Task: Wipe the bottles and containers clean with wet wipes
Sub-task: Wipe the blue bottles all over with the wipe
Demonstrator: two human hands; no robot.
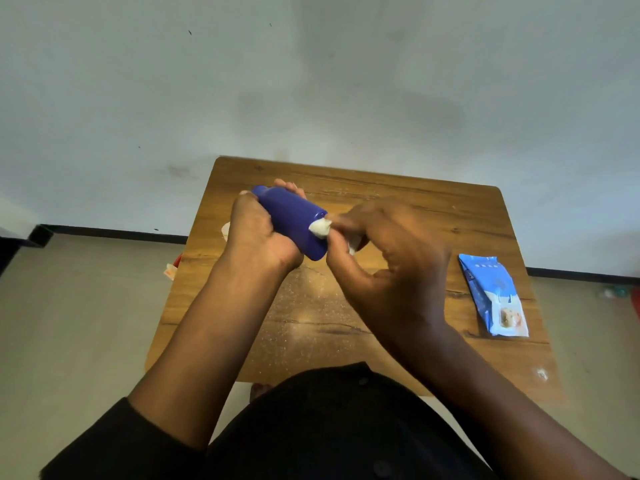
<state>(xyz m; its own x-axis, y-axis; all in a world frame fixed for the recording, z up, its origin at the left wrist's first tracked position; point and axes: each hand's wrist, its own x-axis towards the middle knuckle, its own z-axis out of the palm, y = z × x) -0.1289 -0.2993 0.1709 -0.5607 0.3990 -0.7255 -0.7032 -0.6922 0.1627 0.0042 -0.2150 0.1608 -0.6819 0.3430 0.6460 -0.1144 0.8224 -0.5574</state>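
Note:
My left hand [258, 233] grips a dark blue bottle [294, 220], held on its side above the wooden table [433, 216]. Its lower end points towards me and to the right. My right hand [377, 251] pinches a crumpled white wet wipe [320, 227] and presses it against the bottle's near end. More of the wipe shows under my right fingers. Part of the bottle's far end is hidden behind my left fingers.
A blue pack of wet wipes [493, 296] lies flat near the table's right edge. A white object [225, 230] peeks out behind my left hand. A small orange and white item [172, 268] sits at the table's left edge. Fine powder dusts the table's middle.

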